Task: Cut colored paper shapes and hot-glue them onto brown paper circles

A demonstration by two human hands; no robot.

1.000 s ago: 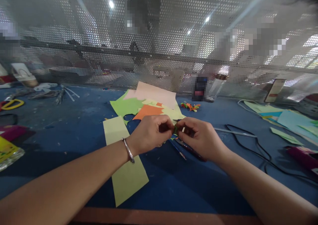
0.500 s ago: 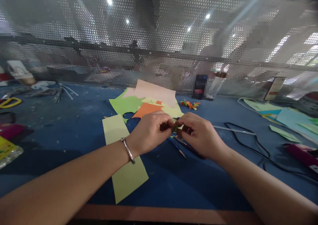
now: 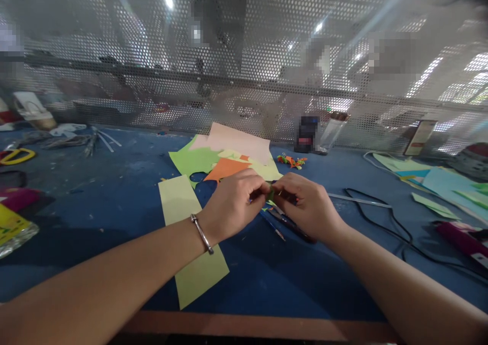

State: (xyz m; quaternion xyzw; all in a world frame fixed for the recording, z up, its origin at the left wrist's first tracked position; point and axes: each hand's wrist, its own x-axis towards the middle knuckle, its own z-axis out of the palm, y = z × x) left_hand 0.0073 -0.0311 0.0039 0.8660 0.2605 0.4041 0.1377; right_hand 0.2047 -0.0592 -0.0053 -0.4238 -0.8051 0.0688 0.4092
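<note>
So the left hand (image 3: 237, 200) and right hand (image 3: 310, 202) are meeting over the bench (image 3: 290, 284), and the grip on both sides is fingertips pinching a tiny green scrap (image 3: 270, 192) right between them. There's a pen (image 3: 275, 226) lying just below, orange paper (image 3: 227, 169) behind the left hand, and the left arm (image 3: 152, 253) with a bracelet (image 3: 202, 234) crosses over a pale strip (image 3: 202, 279).

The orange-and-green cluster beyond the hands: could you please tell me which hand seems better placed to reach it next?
Probably the right hand: the orange-and-green cluster lies beyond it, and the left hand is farther off. Both hands pinch a small green piece, though.
</note>
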